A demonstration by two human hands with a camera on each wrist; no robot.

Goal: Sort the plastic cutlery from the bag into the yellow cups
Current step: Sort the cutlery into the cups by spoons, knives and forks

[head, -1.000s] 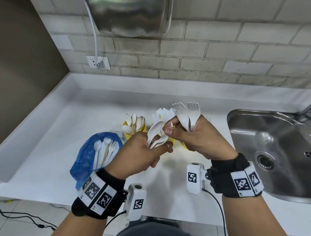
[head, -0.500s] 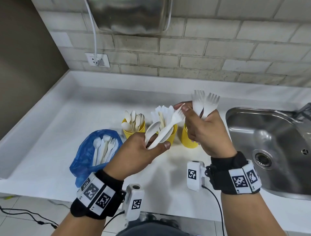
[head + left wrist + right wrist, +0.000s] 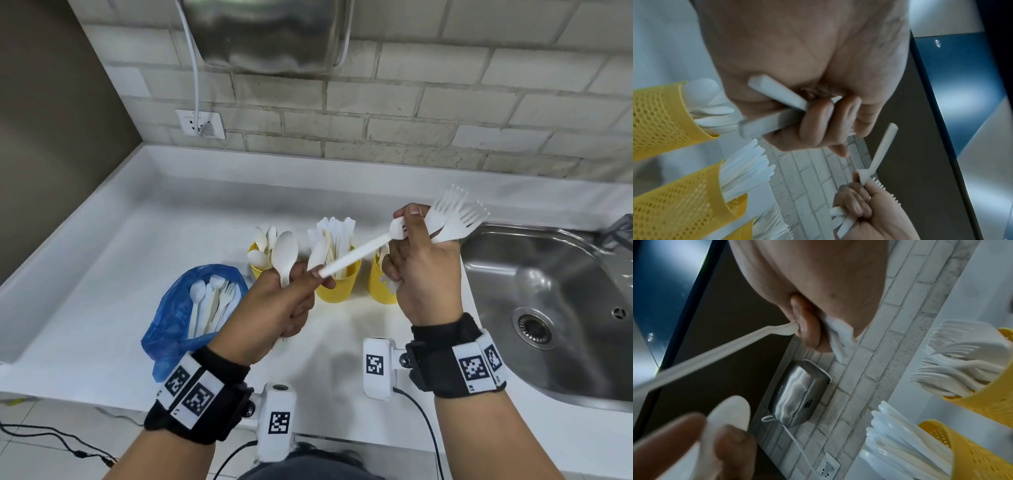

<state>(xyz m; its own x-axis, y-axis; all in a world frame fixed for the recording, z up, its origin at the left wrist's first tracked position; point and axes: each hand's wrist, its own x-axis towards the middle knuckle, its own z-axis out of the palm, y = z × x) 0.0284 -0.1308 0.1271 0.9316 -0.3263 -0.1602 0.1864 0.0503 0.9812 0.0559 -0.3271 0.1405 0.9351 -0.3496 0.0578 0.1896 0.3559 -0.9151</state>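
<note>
My left hand (image 3: 287, 301) grips two white spoons (image 3: 286, 253) by their handles (image 3: 777, 95), bowls up. My right hand (image 3: 424, 274) clutches two white forks (image 3: 452, 219) and pinches the head of a third fork (image 3: 359, 251) between thumb and forefinger. That fork's handle points down-left, and its end hangs free by my left fingers (image 3: 893, 128). Behind my hands stand three yellow mesh cups: the left cup (image 3: 256, 270) with spoons, the middle cup (image 3: 339, 291) with knives, the right cup (image 3: 378, 287) with forks. At the left lies the open blue bag (image 3: 171, 318), with spoons and forks inside.
The white counter (image 3: 137, 240) has a raised rim at the left and back. A steel sink (image 3: 548, 274) is sunk in at the right. On the brick wall are a socket (image 3: 200, 125) and a steel hand dryer (image 3: 274, 34) with its cable.
My right hand has drawn a fork out of my left hand's bundle and moved up and to the right with it. My left hand keeps only the spoons.
</note>
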